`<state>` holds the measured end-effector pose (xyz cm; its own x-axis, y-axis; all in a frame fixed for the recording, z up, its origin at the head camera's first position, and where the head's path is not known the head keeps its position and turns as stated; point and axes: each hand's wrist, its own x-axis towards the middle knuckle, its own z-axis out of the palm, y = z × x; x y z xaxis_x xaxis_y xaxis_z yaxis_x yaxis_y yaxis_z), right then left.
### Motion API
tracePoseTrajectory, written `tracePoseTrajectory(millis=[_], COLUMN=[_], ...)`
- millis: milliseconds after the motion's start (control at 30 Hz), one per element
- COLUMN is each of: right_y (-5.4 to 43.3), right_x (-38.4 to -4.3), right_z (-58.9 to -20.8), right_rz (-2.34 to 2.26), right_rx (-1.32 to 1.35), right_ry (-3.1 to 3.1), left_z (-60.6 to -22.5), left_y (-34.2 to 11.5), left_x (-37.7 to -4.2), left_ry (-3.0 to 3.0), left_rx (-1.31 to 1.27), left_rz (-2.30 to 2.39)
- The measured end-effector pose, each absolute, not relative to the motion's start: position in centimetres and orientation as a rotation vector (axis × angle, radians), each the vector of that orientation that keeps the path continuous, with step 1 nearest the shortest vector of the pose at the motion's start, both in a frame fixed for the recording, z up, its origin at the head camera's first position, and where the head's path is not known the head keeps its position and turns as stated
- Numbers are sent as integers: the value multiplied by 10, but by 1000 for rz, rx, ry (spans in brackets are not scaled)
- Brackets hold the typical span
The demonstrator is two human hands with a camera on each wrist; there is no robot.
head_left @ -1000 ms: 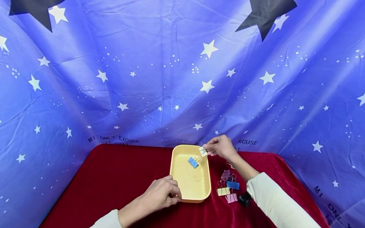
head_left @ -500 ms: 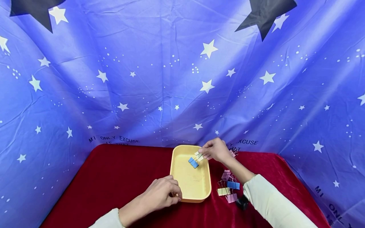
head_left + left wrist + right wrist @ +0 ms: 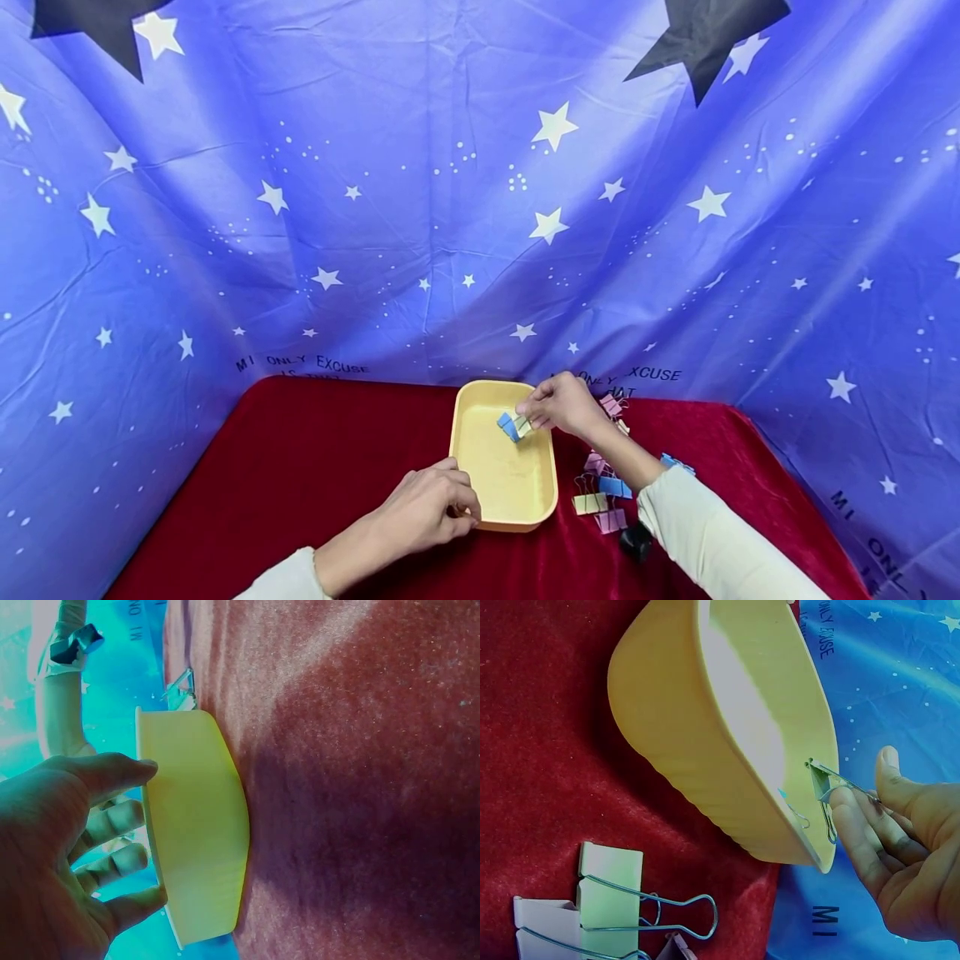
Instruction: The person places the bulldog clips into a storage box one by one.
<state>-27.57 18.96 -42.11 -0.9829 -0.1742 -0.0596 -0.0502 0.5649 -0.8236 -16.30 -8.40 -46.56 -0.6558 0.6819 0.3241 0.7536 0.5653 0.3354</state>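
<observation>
pale yellow clip (image 3: 522,426) is hanging inside the tray (image 3: 504,492), toward its far r corner; can't tell if it's touching the tray floor. r hand (image 3: 562,406) is reaching in over the tray's r rim, fingertips nearly together, holding that clip by its wire handles. blue clip (image 3: 507,427) is lying in the tray just beside the held one & partly hidden by it; can't tell if the 2 are touching.

l hand (image 3: 433,504) is gripping the tray's near l corner, fingers curling round the rim, closed abt as far as the wall allows.

r of the tray, more clips are lying in a loose grp: yellow one (image 3: 590,503), nearest pink one (image 3: 611,521), 2nd blue one (image 3: 615,487), middle pink one (image 3: 596,462). another pink one (image 3: 611,406) is lying off the tray's far r corner, & outer blue one (image 3: 677,463) is showing well r of the tray, past the arm. red cloth (image 3: 330,450) is lying under the tray; starry blue curtain (image 3: 420,208) is hanging beyond it.
</observation>
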Motion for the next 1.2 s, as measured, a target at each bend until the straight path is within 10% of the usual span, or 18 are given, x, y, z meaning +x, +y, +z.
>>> tracePoseTrajectory(millis=[1200], right_y=[212], right_x=[-270], right_z=[-421], right_rz=[-1383], right_rx=[-130], right_ry=[2654], left_z=[-464], left_y=[-84], left_x=[-165], left_ry=[-2628], left_rx=[-1236], left_rz=[-650])
